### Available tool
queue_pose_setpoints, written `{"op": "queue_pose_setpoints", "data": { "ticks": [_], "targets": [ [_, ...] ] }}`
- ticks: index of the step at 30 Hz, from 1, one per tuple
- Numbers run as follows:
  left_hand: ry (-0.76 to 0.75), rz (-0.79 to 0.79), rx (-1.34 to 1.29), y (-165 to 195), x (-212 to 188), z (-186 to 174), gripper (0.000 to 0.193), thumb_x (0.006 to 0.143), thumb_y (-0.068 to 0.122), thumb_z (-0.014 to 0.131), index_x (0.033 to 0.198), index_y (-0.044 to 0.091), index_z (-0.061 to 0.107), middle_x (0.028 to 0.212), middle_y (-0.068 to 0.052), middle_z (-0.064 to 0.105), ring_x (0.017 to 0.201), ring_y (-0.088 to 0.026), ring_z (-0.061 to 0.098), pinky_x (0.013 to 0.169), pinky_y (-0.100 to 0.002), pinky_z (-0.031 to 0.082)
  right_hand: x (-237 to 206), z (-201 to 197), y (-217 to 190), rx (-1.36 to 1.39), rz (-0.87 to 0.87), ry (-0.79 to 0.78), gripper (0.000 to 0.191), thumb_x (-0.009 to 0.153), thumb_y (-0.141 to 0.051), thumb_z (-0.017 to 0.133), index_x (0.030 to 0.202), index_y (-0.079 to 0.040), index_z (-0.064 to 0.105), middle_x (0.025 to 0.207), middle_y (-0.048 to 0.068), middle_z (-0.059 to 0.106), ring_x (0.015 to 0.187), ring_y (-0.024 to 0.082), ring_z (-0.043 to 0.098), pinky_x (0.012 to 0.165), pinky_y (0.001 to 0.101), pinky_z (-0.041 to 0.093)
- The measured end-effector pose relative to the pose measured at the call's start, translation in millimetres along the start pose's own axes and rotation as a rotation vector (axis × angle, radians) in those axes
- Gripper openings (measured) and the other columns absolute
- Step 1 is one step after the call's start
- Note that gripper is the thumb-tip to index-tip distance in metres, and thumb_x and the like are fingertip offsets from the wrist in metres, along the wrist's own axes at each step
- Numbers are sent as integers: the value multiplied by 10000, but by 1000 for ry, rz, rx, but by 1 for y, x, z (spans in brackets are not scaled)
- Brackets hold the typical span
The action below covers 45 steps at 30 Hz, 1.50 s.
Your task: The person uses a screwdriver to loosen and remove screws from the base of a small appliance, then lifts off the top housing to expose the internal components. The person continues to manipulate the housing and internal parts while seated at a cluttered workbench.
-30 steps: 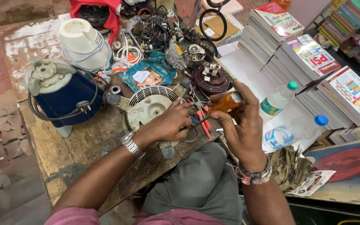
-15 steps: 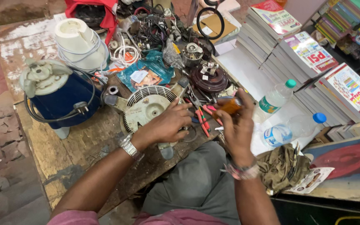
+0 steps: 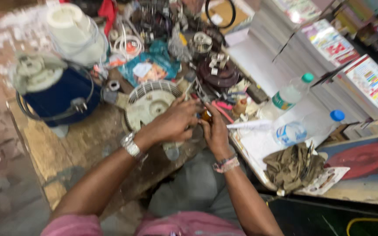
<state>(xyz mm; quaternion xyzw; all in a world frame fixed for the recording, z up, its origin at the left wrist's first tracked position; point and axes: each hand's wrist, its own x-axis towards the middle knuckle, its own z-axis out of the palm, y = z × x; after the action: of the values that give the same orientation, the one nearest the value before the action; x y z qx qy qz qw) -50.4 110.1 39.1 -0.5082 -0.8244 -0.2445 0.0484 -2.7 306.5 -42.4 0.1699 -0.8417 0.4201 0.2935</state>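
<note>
- Left hand (image 3: 173, 122) and right hand (image 3: 215, 131): fingers curled together around one small amber bottle (image 3: 206, 115), pinched between the fingertips.
- One white fan guard (image 3: 149, 105) lies under the left fingers.
- Two plastic water bottles (image 3: 290, 94) stand right of the right fingers.

I've got both hands meeting mid-bench: left hand (image 3: 175, 122) on the near edge of the round vented housing (image 3: 149, 102), right hand (image 3: 215, 131) just right of it, a small bottle (image 3: 206, 115) between them. Left of the housing sits the bucket (image 3: 57, 96). Right of the hands lie two plastic bottles (image 3: 290, 94) (image 3: 305, 127) on paper; behind them, stacked books (image 3: 329, 57). A crumpled rag (image 3: 292, 166) lies nearer, right.
</note>
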Motion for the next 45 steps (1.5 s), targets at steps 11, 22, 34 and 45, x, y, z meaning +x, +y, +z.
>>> {"op": "queue_pose_setpoints", "data": {
  "ticks": [11,22,34,45],
  "targets": [
    [5,-46,-71,5,-3,-4,252,777,196,690,984,77,769,1388,-157,588,1441,-365,423,1230,-590,213,-16,5,9,259,143,-10,562,1011,47,624,1515,-59,398,1294,168,641,1089,234,696,931,349,596],
    [73,-21,-88,3,-9,-4,256,811,198,690,1003,29,690,1404,-174,565,1435,-357,444,1262,-591,232,2,-21,-24,255,106,25,567,1043,60,600,1541,-68,362,1302,155,661,1157,233,706,948,337,619],
    [82,25,-31,5,-6,0,293,783,147,670,1046,39,741,1341,-175,578,1389,-363,457,1224,-626,220,-17,-4,-3,136,103,22,587,975,55,635,1502,-43,393,1336,189,635,1121,252,698,907,352,595],
    [56,14,-60,-4,-4,3,339,785,197,696,1082,40,740,1338,-165,583,1398,-333,459,1218,-615,211,-19,2,3,97,126,-28,549,983,-30,672,1478,-83,439,1184,148,707,1014,245,748,846,352,628]
  ]
}}
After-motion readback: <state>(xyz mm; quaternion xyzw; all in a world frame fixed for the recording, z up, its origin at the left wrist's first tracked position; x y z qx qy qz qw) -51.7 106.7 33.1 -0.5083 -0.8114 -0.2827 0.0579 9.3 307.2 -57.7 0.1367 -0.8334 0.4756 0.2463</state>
